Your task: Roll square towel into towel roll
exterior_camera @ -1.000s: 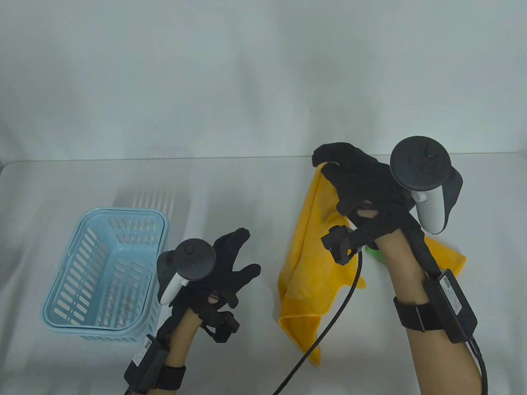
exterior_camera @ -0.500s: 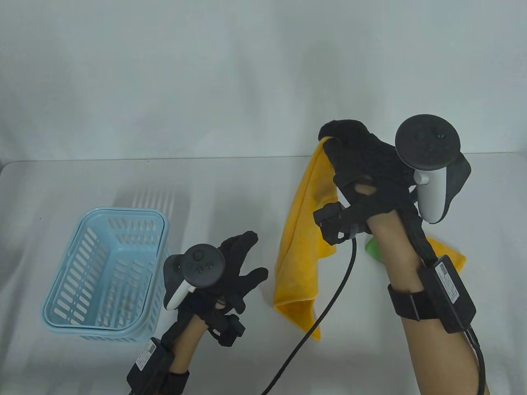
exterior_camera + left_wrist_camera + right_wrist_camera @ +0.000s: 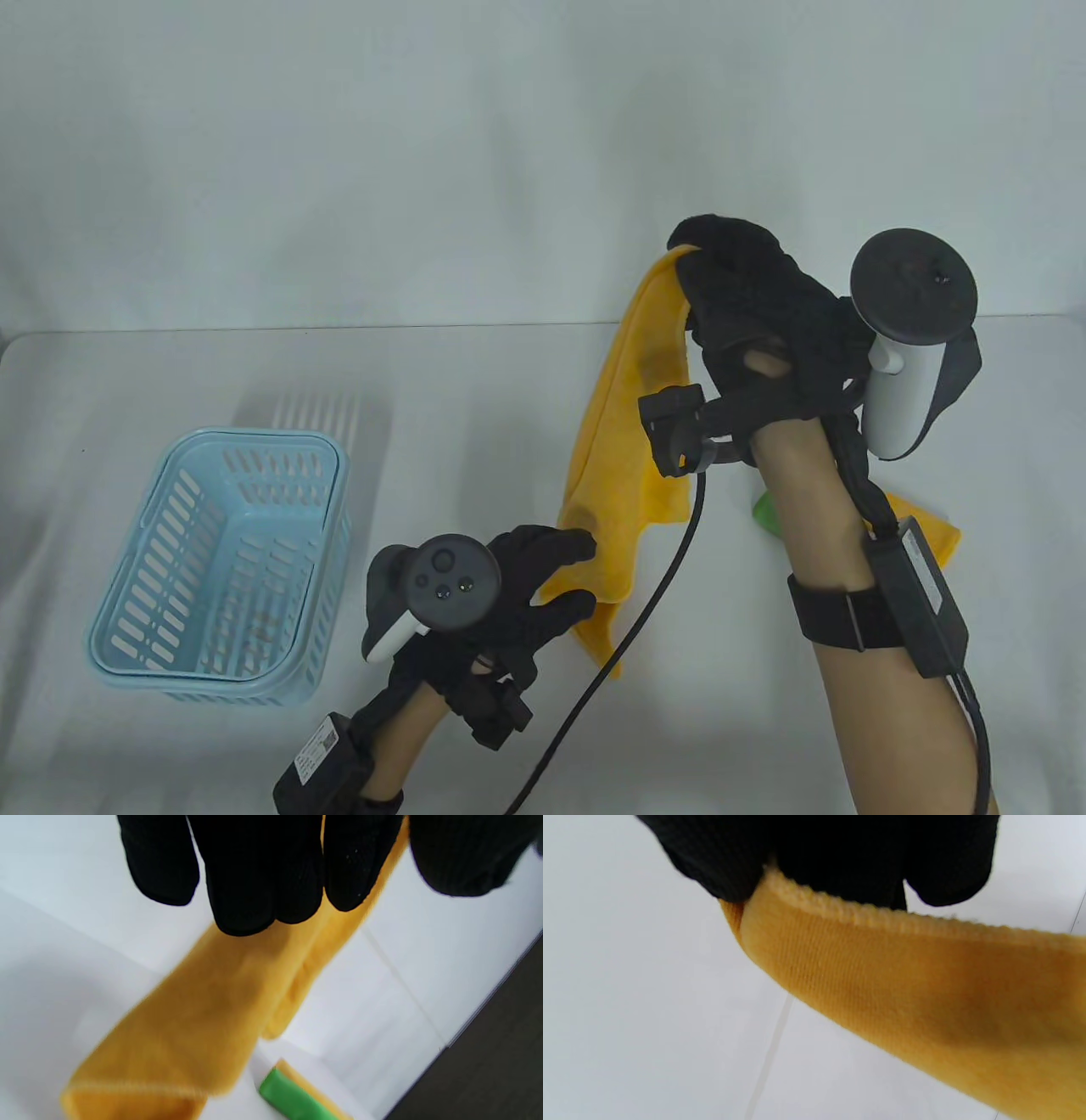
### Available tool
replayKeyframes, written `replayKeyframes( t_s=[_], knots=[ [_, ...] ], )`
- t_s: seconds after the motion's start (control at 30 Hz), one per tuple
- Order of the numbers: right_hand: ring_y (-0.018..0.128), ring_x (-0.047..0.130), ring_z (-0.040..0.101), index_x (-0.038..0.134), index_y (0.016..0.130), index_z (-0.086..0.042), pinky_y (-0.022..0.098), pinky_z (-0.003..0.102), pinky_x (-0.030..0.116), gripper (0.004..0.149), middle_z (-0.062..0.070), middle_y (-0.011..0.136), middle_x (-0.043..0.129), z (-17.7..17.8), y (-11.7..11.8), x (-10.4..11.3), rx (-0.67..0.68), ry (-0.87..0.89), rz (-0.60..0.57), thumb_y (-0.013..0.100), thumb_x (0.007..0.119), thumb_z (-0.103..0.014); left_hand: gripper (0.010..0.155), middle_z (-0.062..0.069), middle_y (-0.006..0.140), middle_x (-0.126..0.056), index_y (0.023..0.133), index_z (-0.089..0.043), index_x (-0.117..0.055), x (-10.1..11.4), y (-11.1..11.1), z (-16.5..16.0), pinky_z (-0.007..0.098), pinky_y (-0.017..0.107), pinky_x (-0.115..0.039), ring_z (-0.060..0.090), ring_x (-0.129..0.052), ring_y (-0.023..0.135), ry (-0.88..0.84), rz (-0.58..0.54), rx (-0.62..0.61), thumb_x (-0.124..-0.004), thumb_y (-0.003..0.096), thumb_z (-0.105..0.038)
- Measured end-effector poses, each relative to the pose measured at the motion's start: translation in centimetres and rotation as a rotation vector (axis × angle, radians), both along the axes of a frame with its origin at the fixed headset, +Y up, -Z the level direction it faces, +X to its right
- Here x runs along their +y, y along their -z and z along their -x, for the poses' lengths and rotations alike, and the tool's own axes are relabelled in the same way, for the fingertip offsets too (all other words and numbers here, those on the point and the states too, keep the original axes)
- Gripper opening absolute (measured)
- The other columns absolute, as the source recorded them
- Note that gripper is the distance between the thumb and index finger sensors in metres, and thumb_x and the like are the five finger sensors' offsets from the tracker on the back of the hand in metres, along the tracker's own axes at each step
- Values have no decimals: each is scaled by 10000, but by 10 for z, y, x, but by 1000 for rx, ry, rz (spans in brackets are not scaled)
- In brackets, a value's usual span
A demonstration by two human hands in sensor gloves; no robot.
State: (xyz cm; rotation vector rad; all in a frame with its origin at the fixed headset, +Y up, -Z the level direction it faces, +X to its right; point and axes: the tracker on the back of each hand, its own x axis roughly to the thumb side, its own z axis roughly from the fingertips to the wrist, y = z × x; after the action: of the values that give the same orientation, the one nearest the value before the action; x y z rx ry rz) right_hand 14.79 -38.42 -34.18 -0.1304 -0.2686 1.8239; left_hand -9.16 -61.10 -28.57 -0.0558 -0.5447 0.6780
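A yellow towel (image 3: 624, 424) hangs crumpled from my right hand (image 3: 689, 248), which pinches its top corner high above the table. In the right wrist view the gloved fingers (image 3: 840, 853) close over the towel's hemmed edge (image 3: 903, 984). My left hand (image 3: 579, 573) sits low at the towel's bottom end with fingers spread and straight. Its index finger and thumb lie against the cloth without gripping it. In the left wrist view the straight fingers (image 3: 254, 878) hover over the hanging towel (image 3: 191, 1027).
A light blue slotted basket (image 3: 127, 586) stands at the left. Behind my right forearm lie another yellow cloth (image 3: 937, 526) and a green item (image 3: 768, 514), which also shows in the left wrist view as a green item (image 3: 292, 1099). A black cable hangs from the right wrist.
My right hand has lifted the towel higher and slightly right. My left hand has moved right and now reaches the towel's lower end.
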Motion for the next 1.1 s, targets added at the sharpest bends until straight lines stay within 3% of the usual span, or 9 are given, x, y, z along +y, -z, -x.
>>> replayKeyframes(
  t_s=[0.13,0.3,0.47,0.67,0.77,0.97,1.03,1.1],
  knots=[
    [499,1086,195,842,749,-352,473,469,841,385,-74,555,1060,7,-3,-4,44,23,3,365,831,-378,706,-15,1054,-729,1039,-344,-637,-23,10,-8,544,677,-709,296,-867,904,59,80,4,-770,379,-557],
    [516,1086,200,841,754,-350,477,471,839,389,-68,572,1062,23,-9,-13,104,21,12,366,830,-373,883,60,1192,-451,1114,-287,-411,-47,23,-6,600,728,-614,412,-623,1071,109,164,52,-769,365,-586],
    [516,1091,197,840,755,-349,476,468,842,392,-67,575,1065,46,-15,-21,159,-6,6,364,829,-373,1018,137,1193,-292,1117,-209,-278,-56,31,-5,633,748,-542,461,-493,1096,141,188,103,-752,332,-650],
    [522,1091,204,839,758,-344,477,471,840,395,-64,585,1065,74,-22,-35,232,-26,17,365,828,-370,1118,169,1187,-266,1115,-164,-248,-60,33,-3,648,752,-517,475,-468,1099,130,197,154,-706,278,-747],
    [521,1091,205,838,759,-344,478,472,839,395,-62,587,1064,78,-21,-38,221,-50,9,366,827,-369,1065,170,1186,-323,1118,-163,-301,-60,31,1,645,744,-540,470,-517,1089,109,199,199,-675,309,-746],
    [522,1088,207,837,760,-343,477,476,836,394,-59,584,1064,66,-14,-39,132,-90,-2,367,826,-370,807,133,1165,-494,1093,-209,-492,-62,36,8,627,725,-592,438,-634,1054,122,213,221,-716,405,-566],
    [521,1087,207,836,760,-345,479,475,835,394,-60,584,1062,58,-11,-38,94,-95,-3,368,825,-371,716,91,1142,-575,1056,-237,-587,-63,37,11,614,717,-615,416,-684,1032,133,214,235,-740,413,-512],
    [524,1086,206,835,761,-343,479,474,835,394,-60,584,1062,48,-8,-37,58,-86,4,368,824,-371,570,46,1092,-677,952,-273,-734,-66,41,13,599,710,-637,386,-737,1007,160,216,240,-761,416,-465]
  ],
)
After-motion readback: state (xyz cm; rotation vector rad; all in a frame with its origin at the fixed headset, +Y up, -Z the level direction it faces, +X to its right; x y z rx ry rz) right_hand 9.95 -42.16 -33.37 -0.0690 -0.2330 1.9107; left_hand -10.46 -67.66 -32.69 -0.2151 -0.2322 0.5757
